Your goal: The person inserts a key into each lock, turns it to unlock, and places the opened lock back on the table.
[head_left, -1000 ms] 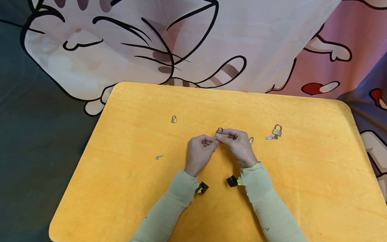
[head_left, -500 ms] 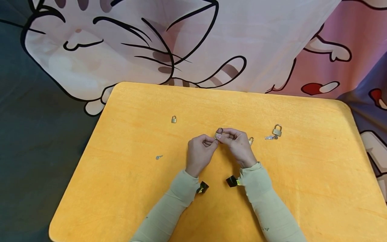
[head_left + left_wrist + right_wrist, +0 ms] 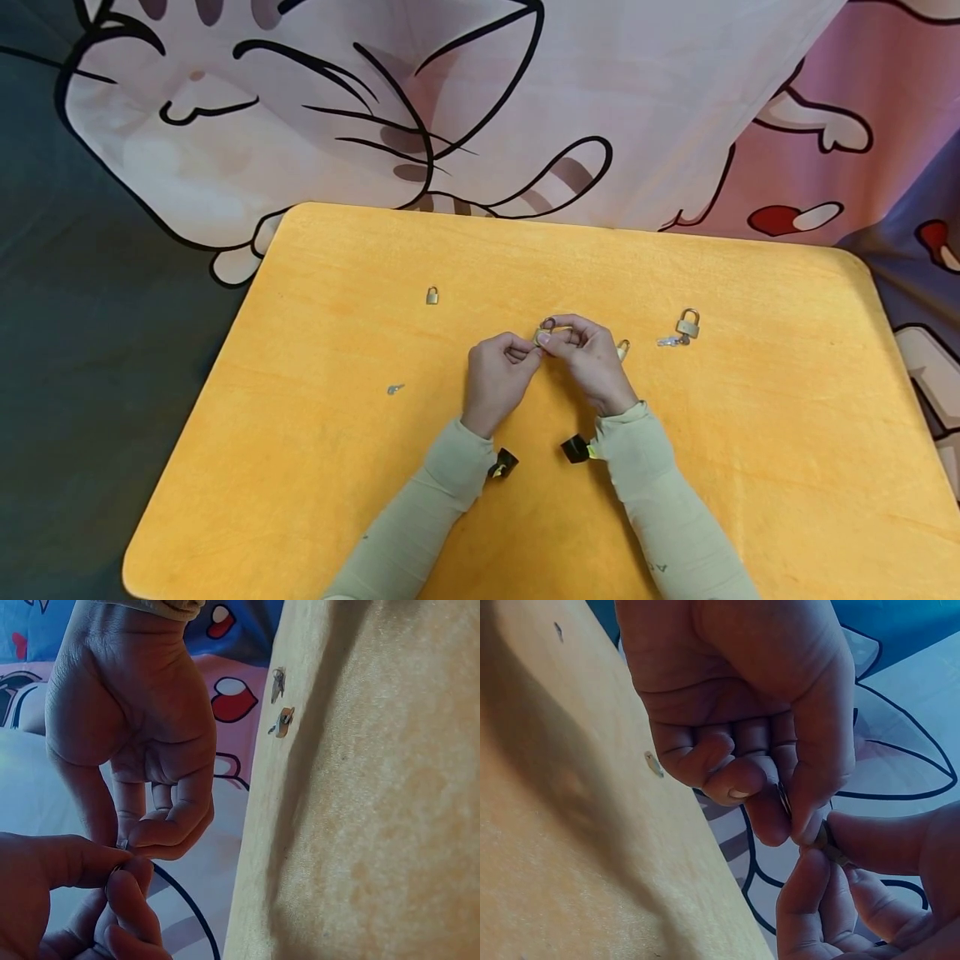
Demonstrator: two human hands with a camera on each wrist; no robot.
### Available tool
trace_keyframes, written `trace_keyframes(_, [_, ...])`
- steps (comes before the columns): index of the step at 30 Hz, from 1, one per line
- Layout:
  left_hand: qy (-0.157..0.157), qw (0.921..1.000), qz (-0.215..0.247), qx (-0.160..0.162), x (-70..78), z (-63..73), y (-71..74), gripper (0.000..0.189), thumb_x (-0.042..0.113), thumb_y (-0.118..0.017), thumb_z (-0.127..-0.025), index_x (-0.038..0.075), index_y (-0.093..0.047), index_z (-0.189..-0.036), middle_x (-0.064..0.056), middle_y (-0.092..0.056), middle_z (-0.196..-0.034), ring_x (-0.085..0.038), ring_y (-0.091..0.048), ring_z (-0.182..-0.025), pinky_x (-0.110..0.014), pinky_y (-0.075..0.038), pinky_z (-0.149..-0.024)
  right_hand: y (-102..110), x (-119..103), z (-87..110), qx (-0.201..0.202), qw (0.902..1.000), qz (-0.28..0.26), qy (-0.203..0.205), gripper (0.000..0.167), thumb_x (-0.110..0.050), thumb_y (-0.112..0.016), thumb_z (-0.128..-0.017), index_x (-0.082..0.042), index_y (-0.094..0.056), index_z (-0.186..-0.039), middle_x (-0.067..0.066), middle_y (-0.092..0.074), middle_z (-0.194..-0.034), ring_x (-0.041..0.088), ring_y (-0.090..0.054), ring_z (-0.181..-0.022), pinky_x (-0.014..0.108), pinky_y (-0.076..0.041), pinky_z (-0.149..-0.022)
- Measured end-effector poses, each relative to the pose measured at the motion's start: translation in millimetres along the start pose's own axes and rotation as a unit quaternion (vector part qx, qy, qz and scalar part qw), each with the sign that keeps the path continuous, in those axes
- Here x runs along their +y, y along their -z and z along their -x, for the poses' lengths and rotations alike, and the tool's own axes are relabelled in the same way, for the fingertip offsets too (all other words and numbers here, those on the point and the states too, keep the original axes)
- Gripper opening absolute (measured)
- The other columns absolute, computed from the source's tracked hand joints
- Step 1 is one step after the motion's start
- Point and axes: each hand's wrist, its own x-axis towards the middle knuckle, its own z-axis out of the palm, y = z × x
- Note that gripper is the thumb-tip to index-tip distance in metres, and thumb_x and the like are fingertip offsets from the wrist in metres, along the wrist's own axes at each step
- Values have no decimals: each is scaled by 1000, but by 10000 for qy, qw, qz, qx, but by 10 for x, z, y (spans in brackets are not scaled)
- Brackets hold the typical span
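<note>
A small brass-coloured padlock with a rounded metal shackle (image 3: 539, 337) is held above the surface, pinched between the thumb and fingers of the right grip (image 3: 590, 360), the shackle pointed away from the person. At the end opposite the shackle, a small silvery metal piece (image 3: 122, 844), mostly covered by skin, is pinched by the thumb and forefinger of the left grip (image 3: 498, 377); whether it is seated in the padlock cannot be told. Just beyond the right grip, a pale brass padlock with a curved shackle (image 3: 623, 350) is partly hidden. Farther right, a larger block-shaped brass padlock with a thick metal shackle (image 3: 687, 328) is laid beside shiny silver keys (image 3: 667, 341). To the left, a tiny squarish brass padlock (image 3: 432, 297) is placed, with a flat silvery key (image 3: 394, 389) nearer the person. All are carried by a yellow-orange, round-cornered surface with a faintly mottled grain (image 3: 300, 433). The forearms are covered by wrinkled pale green fabric sleeves (image 3: 423, 508). Behind, softly folded cloth (image 3: 645, 100) is printed with a black-outlined cat.
</note>
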Motion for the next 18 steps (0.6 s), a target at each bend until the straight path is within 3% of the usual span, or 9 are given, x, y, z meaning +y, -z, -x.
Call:
trace_keyframes(7, [118, 9999, 18, -75, 2, -5, -2, 7, 12, -77, -86, 6, -78, -84, 3, -71, -73, -7, -65, -63, -25, -54, -59, 17, -9, -4, -75, 10000, 33, -26, 32, -3, -67, -95, 12, -58, -122, -1, -71, -84, 13, -67, -84, 30, -54, -82])
trace_keyframes(18, [324, 9987, 121, -370, -27, -21, 19, 11, 16, -76, -88, 5, -79, -90, 2, -73, -77, -8, -67, -66, -26, -55, -61, 26, -30, 3, -204, 9997, -42, -130, 31, -1, -65, -97, 11, -55, -124, -1, -71, -82, 14, -68, -82, 37, -55, -85])
